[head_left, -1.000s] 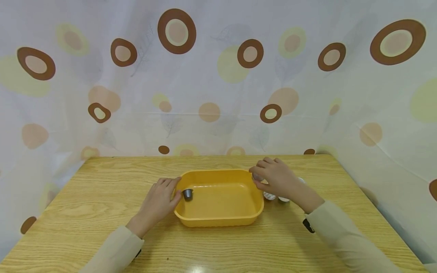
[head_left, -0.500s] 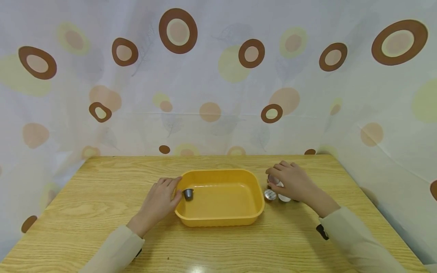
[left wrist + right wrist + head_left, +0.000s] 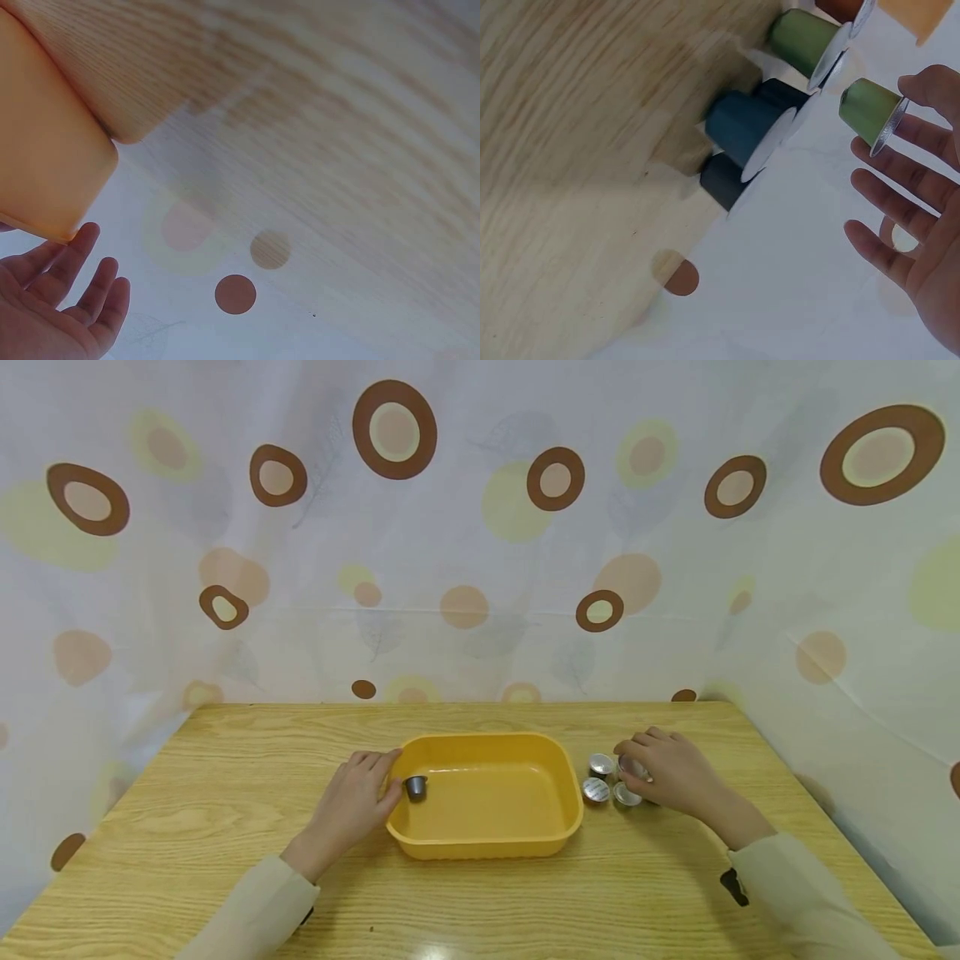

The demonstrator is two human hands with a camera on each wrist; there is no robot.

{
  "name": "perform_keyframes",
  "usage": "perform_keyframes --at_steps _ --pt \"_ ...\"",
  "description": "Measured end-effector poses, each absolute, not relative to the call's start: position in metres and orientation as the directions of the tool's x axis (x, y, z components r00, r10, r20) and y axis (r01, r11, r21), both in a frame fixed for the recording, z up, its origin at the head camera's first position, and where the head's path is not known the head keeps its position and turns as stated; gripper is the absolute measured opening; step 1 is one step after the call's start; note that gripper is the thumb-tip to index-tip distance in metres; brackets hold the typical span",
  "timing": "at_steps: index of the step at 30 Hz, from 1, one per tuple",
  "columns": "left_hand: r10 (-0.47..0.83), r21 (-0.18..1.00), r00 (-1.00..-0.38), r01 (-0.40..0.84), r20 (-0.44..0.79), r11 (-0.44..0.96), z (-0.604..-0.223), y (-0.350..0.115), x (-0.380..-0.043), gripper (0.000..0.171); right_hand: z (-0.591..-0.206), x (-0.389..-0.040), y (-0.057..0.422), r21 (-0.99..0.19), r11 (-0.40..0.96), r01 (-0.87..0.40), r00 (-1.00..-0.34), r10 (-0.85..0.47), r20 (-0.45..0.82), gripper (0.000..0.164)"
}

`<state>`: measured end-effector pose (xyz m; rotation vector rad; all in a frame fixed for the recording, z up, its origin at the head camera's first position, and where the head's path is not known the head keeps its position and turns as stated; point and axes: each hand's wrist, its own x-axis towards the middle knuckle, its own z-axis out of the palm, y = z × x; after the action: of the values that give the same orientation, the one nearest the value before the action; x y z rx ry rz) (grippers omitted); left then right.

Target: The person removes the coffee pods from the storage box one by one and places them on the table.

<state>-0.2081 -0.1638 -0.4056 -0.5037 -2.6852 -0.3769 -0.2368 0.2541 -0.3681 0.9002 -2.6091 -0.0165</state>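
Observation:
My right hand (image 3: pixel 671 777) pinches a green coffee capsule (image 3: pixel 868 109) by its silver rim between thumb and fingers, above the group of capsules right of the tray. In the right wrist view, another green capsule (image 3: pixel 804 41) and a teal capsule (image 3: pixel 739 127) stand on the table beside several others. From the head view, foil lids (image 3: pixel 596 791) face up. My left hand (image 3: pixel 352 806) rests on the left end of the yellow tray (image 3: pixel 483 842), fingers fairly straight and a fingertip (image 3: pixel 88 231) at the rim. A dark grey capsule (image 3: pixel 416 788) lies inside, near that end.
The wooden table (image 3: pixel 247 777) reaches back to a patterned curtain (image 3: pixel 465 527), which also hangs along both sides. Several capsules stand close together just beyond the tray's right wall.
My right hand has moved right from the tray's rim to above the capsule group, still pinching a capsule. Capsules it hid earlier now show. My left hand and the tray stay put.

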Motion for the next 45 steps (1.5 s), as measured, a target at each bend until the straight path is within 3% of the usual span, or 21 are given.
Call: perform_keyframes --at_steps 20,45 --pt "0.289 0.197 -0.863 0.395 0.413 0.897 -0.405 -0.164 -0.208 0.041 -0.371 -0.231 0.299 0.099 0.847 -0.523 -0.774 -0.52 0.361 0.029" --pt "0.292 0.195 -0.858 0.401 0.421 0.895 -0.408 -0.164 -0.21 0.04 -0.387 -0.228 0.327 0.018 0.901 -0.433 -0.88 -0.427 0.209 0.028"
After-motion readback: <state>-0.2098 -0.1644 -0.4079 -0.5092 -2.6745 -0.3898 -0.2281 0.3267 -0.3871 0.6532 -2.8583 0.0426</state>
